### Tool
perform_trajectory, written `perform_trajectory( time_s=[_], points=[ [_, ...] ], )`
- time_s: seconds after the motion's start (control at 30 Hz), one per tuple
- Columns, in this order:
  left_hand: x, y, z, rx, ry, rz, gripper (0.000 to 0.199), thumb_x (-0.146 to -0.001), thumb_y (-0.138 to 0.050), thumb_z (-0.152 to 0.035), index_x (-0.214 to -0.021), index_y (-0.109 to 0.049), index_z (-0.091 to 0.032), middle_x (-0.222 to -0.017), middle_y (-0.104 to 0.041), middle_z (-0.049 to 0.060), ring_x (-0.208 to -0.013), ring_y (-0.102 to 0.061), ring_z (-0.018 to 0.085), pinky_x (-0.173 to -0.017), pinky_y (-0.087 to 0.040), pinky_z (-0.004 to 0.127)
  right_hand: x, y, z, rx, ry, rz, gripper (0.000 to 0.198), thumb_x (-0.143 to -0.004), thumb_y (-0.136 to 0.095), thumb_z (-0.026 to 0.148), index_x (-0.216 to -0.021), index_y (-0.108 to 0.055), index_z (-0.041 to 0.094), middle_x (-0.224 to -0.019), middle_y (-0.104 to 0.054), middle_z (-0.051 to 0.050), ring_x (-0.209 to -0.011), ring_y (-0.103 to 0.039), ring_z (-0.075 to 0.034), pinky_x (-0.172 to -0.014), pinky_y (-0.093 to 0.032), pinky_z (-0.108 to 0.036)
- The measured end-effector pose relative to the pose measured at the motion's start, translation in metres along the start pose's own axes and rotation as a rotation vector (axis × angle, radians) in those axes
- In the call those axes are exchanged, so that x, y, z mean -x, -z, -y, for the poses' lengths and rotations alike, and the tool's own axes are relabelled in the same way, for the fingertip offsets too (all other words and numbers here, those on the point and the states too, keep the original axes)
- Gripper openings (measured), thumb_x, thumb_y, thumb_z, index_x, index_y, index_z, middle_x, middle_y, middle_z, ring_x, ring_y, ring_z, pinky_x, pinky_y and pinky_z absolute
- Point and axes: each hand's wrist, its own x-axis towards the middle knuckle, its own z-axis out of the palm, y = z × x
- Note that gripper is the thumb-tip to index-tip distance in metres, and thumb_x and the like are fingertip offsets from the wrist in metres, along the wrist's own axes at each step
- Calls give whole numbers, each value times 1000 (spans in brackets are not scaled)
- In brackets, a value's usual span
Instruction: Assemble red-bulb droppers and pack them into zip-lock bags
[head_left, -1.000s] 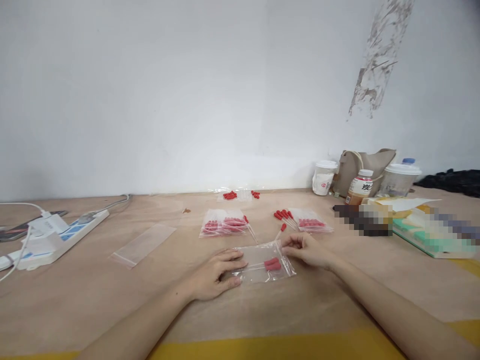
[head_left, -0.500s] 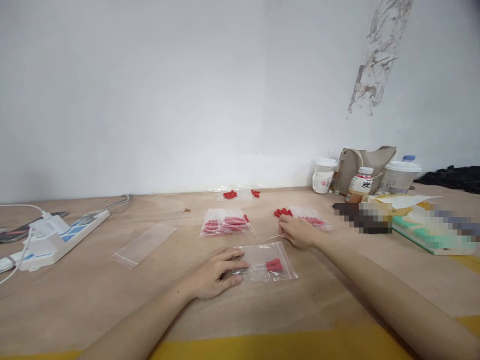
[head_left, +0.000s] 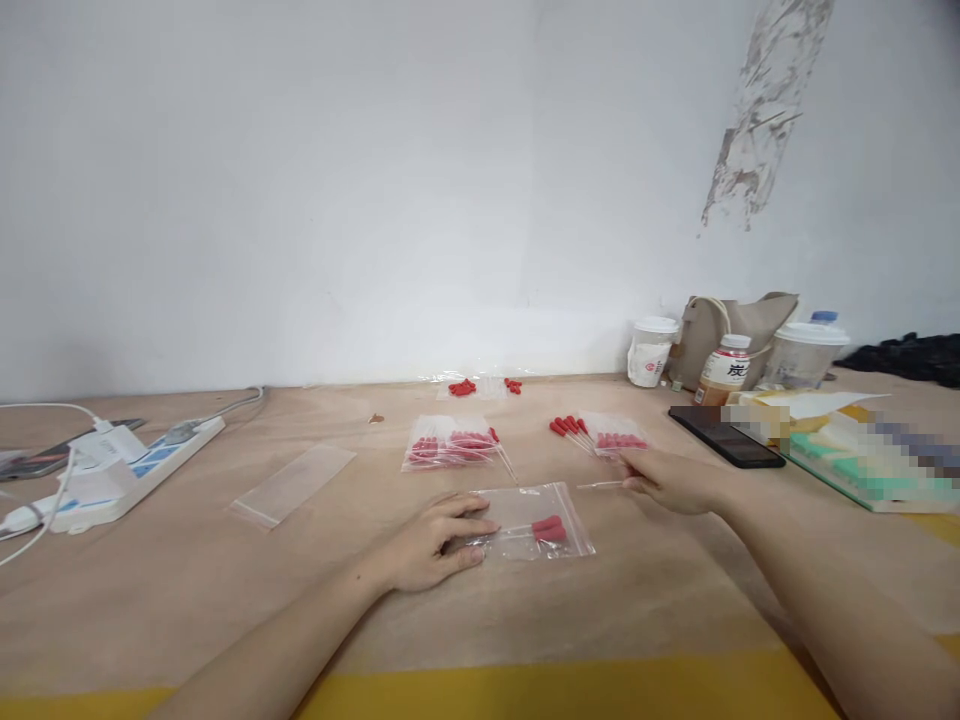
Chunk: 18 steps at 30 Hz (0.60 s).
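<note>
My left hand (head_left: pixel 435 545) lies with fingers spread on the left end of a clear zip bag (head_left: pixel 574 500). Inside that bag are red-headed sticks (head_left: pixel 550 528), their heads toward the zip. A thin pale stick (head_left: pixel 600 486) juts leftward from my right hand (head_left: pixel 671 482), whose fingers are pinched on it; its other end is hidden. Just behind the right hand is a bag of red-headed sticks (head_left: pixel 621 440), with several loose red-headed sticks (head_left: pixel 568 430) beside it. Another filled bag (head_left: pixel 450 445) lies further left, a loose stick (head_left: pixel 504 458) at its edge.
A flat clear bag (head_left: pixel 296 485) lies left, near a power strip (head_left: pixel 142 480) with chargers. Small red pieces (head_left: pixel 463 388) sit by the wall. Right are a phone (head_left: pixel 724 437), a paper cup (head_left: pixel 651 355), a bottle (head_left: pixel 724 370), a grey bag (head_left: pixel 701 335) and a lidded tub (head_left: pixel 806 355).
My right hand has moved right, away from the loose red-headed sticks, with the thin stick in its fingers. My left hand stays on the bag.
</note>
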Motion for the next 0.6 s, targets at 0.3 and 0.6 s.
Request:
perform_trajectory(
  time_s=[0.3,0.6],
  points=[
    [0,0,1,-10,9,7,38,-85,-40,-43,-121,-46,-30,-134,-35,2,-123,-29,21,-101,-26,38,-4,-11,11,22,21,55,4,-76,-40,22,-73,-43,19,-74,-55,-4,-63,-47,-15,-54,-29,-25],
    [-1,0,1,-10,8,-1,38,-85,-41,-43,-120,-47,-30,-134,-35,2,-123,-30,21,-100,-26,38,1,-6,8,-5,25,59,4,-76,-42,22,-73,-44,20,-74,-56,-3,-65,-48,-15,-53,-29,-24]
  ],
)
